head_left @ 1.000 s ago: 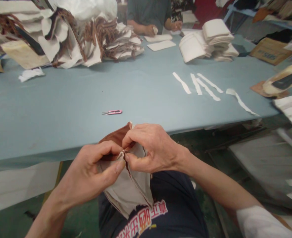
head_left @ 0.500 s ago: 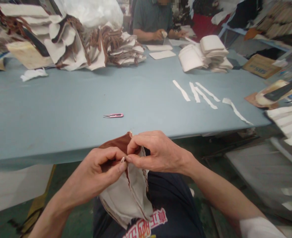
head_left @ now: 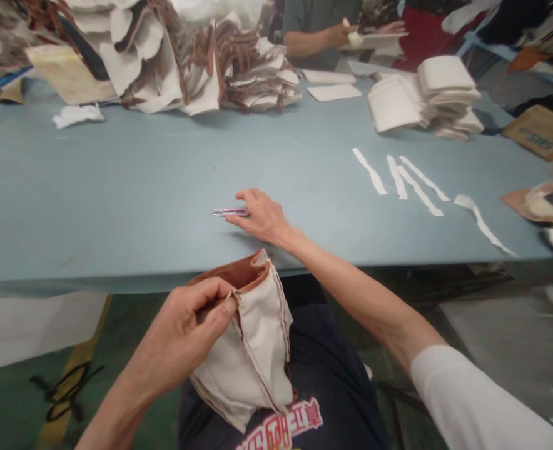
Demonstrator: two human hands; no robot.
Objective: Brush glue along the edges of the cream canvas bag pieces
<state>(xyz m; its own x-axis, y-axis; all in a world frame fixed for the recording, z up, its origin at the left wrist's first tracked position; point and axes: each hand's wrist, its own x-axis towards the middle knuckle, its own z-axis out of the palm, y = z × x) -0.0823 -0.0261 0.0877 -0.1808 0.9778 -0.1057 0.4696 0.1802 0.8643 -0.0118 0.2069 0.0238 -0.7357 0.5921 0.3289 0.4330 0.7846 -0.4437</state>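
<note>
A cream fabric pouch (head_left: 262, 331) with brown lining and raw brown-edged seams rests over my lap, its mouth tilted up. My left hand (head_left: 192, 331) pinches the pouch's top edge at a seam, thumb against the fingers. Out over the blue-green table, my right hand (head_left: 261, 215) reaches to a pair of pink-handled thread snips (head_left: 229, 212). Its thumb and fingers are apart around the handle end; the hand covers part of it. The snips lie flat, blades pointing left.
Stacked cream and brown fabric pieces (head_left: 164, 62) stand at the back left. Several white strips (head_left: 370, 172) lie on the table (head_left: 117, 206) at right, before a pile of cream pieces (head_left: 398, 103). A co-worker's arm (head_left: 311, 44) holds something across the table.
My right hand has left the pouch's edge and moved forward to the snips, its fingers spreading. My left hand keeps its pinch on the pouch. The view has shifted slightly.
</note>
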